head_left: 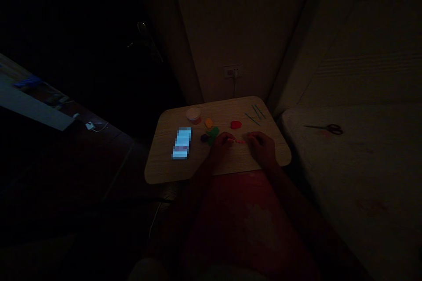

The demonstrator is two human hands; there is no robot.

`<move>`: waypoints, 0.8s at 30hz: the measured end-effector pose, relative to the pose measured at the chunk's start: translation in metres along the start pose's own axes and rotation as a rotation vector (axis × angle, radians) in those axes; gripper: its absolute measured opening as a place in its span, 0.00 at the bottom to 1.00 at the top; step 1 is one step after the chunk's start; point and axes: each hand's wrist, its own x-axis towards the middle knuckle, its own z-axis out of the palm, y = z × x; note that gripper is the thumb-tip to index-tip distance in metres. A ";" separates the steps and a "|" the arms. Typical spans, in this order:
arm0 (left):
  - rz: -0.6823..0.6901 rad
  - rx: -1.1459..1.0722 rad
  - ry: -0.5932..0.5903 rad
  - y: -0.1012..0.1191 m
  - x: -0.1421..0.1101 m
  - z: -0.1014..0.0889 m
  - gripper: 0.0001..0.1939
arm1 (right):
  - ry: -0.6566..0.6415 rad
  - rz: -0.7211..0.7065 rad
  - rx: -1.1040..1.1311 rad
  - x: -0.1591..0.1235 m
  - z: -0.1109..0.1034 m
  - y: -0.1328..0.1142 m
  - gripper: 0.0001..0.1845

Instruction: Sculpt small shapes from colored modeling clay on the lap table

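Observation:
The room is very dark. On a small wooden table (165, 167), my left hand (220, 145) and my right hand (262, 145) rest close together, fingers curled. Between their fingertips lies a thin pink roll of clay (238, 141), and both hands pinch its ends. A red clay lump (235, 124) sits just beyond it. Green clay (213, 132), an orange piece (209, 123) and a dark piece (204, 138) lie beside my left hand.
A lit phone (182, 142) lies at the table's left. A small round tub (193, 114) stands at the back, thin green sticks (255, 114) at the back right. Scissors (326, 128) lie on the surface to the right. A wall socket (233, 71) is behind.

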 end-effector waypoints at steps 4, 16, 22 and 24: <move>-0.022 0.029 0.006 -0.001 0.000 0.000 0.10 | -0.004 0.028 -0.004 0.000 0.000 0.001 0.13; -0.038 0.017 -0.011 -0.001 0.001 0.000 0.11 | 0.008 0.031 0.008 0.000 0.002 0.003 0.13; -0.015 0.013 -0.013 -0.003 0.001 -0.001 0.11 | -0.017 0.024 0.005 0.000 -0.001 0.002 0.18; -0.025 0.008 -0.010 -0.003 0.001 0.000 0.10 | -0.014 0.022 -0.002 0.000 -0.001 0.001 0.19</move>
